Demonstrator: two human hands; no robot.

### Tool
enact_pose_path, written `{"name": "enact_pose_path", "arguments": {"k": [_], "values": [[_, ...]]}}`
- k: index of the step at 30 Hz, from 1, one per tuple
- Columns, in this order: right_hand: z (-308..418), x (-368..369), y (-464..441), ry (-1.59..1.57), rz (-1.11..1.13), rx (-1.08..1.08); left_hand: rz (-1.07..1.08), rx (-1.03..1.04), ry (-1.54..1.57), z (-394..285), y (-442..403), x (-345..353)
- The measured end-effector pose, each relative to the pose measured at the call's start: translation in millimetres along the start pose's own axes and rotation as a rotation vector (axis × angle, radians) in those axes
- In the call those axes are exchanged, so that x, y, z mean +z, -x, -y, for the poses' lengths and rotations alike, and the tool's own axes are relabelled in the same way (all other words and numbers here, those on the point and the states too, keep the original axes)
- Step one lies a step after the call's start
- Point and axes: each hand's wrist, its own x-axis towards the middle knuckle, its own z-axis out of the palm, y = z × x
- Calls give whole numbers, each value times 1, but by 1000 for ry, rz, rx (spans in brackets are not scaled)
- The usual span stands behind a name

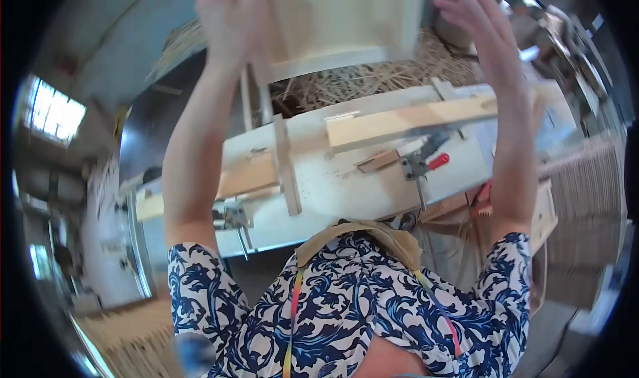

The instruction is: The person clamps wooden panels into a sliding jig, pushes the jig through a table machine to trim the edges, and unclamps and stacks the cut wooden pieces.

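Head view: panel (333, 22) probably stiff, light; hold its sides. Beside it, your right grip (476, 10) is spread; left grip (231, 20), can't tell.

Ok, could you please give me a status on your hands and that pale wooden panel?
Left hand by pale wooden panel, grip blurred. Right hand open, clear of it. Red-handled clamp on bench, seemingly out of the way.

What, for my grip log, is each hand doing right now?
Left hand: at the left edge of the wooden panel; blur hides whether it grips.
Right hand: open, holding nothing visible.
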Motion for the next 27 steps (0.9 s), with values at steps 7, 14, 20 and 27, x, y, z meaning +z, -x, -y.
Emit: {"name": "enact_pose_path", "arguments": {"k": [7, 14, 20, 27], "values": [[-22, 149, -93, -273, 268, -86, -112, -186, -380, -76, 35, -89], [-136, 310, -121, 406, 584, -248, -673, -462, -1095, -138, 203, -264], [-252, 502, -33, 333, 1064, -151, -477, -888, -811, -104, 328, -231], [-350, 577, 52, 298, 1302, 7, -128, -788, -1145, -88, 336, -240]]}}
